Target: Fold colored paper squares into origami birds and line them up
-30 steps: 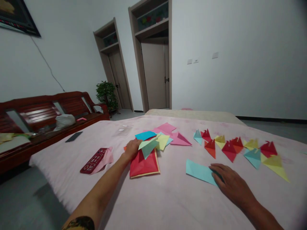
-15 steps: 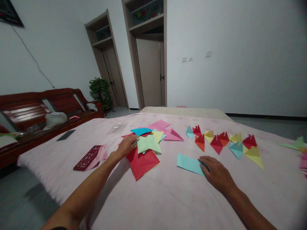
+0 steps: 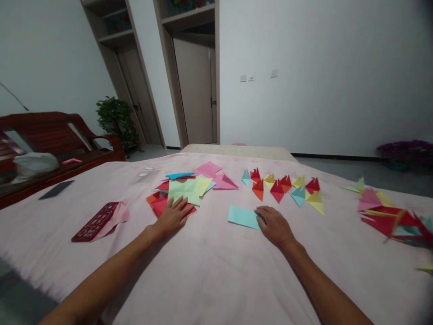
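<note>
My left hand [image 3: 172, 215] lies with its fingers spread on the near side of a pile of coloured paper. Its fingertips touch a creased light green sheet [image 3: 184, 190] and the red paper [image 3: 158, 206] below it. To the right, my right hand [image 3: 274, 225] is closed over the right end of a light blue folded paper strip [image 3: 242, 216], which lies flat on the cloth. A small dark patch shows by the thumb; I cannot make out what it is. Behind this hand stand several folded paper cranes [image 3: 277, 190] in red, yellow, orange and blue.
A pink cloth [image 3: 209, 271] covers the table. On the left lie a phone [image 3: 56, 190] and a dark red printed packet [image 3: 95, 222] with pink paper. Pink sheets [image 3: 209, 169] lie behind the pile. More folded paper [image 3: 389, 216] is heaped at the far right.
My left hand has come down from the pile's left side to its near edge, fingers now spread. The green sheet has turned and lies flatter. The view has swung right; the right hand stays on the strip.
</note>
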Action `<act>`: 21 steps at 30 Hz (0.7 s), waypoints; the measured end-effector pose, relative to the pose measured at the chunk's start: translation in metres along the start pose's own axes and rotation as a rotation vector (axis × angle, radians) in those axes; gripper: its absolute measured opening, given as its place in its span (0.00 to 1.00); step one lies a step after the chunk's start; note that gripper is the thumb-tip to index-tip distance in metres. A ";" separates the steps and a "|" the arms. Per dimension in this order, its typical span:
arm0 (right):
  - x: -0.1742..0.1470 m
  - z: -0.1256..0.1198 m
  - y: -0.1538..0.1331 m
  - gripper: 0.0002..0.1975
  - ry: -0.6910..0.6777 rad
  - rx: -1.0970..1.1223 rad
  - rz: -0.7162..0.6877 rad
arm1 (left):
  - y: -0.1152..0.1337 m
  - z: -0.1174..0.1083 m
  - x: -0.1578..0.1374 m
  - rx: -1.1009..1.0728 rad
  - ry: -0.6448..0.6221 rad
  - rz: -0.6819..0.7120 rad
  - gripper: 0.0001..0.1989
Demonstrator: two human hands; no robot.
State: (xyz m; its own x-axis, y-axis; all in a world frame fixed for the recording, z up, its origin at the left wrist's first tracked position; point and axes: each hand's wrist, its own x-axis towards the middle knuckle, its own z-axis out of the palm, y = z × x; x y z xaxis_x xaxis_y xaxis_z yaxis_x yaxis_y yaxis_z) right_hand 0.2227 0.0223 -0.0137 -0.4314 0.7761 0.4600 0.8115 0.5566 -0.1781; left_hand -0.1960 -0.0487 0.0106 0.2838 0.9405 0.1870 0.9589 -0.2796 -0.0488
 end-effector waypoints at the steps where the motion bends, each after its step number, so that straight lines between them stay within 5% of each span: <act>1: 0.000 0.000 -0.001 0.15 -0.002 -0.002 0.009 | -0.002 0.001 0.002 -0.009 0.020 -0.012 0.23; 6: 0.000 0.000 -0.003 0.14 -0.007 -0.023 0.060 | 0.041 0.003 0.011 -0.079 0.159 0.012 0.21; 14: -0.002 -0.005 -0.010 0.13 -0.007 -0.035 0.069 | 0.161 0.001 0.060 -0.449 0.025 0.343 0.24; 21: -0.004 -0.009 -0.007 0.14 -0.017 0.058 0.038 | 0.172 0.026 0.082 -0.326 -0.031 0.255 0.29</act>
State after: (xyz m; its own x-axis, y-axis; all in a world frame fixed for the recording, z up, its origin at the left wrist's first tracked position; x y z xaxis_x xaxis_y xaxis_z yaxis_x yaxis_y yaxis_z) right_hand 0.2225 0.0128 -0.0070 -0.4078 0.8015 0.4373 0.8033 0.5426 -0.2454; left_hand -0.0074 -0.0146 -0.0081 0.5171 0.8369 0.1794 0.8068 -0.5466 0.2245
